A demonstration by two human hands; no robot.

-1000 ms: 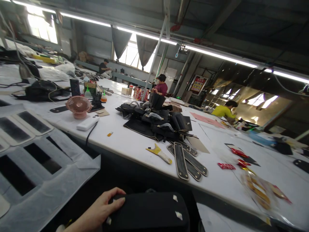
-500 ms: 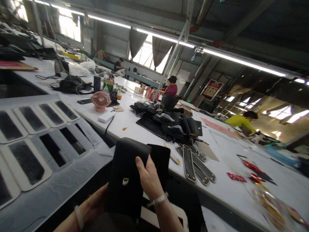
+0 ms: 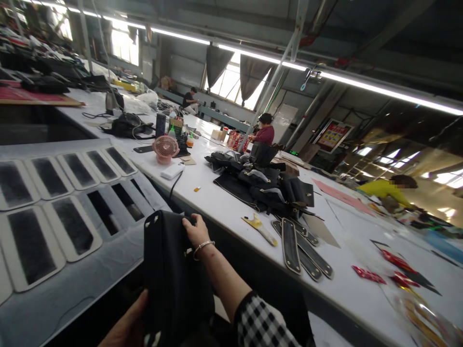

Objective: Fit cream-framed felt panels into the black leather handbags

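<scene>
A boxy black leather bag [image 3: 171,270] stands on end in front of me, its narrow side with small metal fittings turned partly toward me. My right hand [image 3: 197,232], with a bracelet at the wrist, is closed on the bag's upper right edge. Low on the left side, my left hand [image 3: 128,318] holds the bag; most of its fingers are hidden behind it. To the right, on the white table [image 3: 213,212], lie a yellow-handled tool [image 3: 260,229] and several black straps with light edging [image 3: 290,246]. Behind them is a heap of black bags [image 3: 258,180].
At left, light-framed dark panels [image 3: 31,246] lie in rows on a grey sheet. A pink fan [image 3: 166,148], a white box [image 3: 172,171] and small bottles stand on the table. Red packets [image 3: 368,274] lie at right. A person in yellow [image 3: 385,188] leans over the table; others sit farther back.
The bag has turned, so its narrow side now shows instead of the clasped front. My right hand has shifted from its face to the upper edge. The view has swung slightly left.
</scene>
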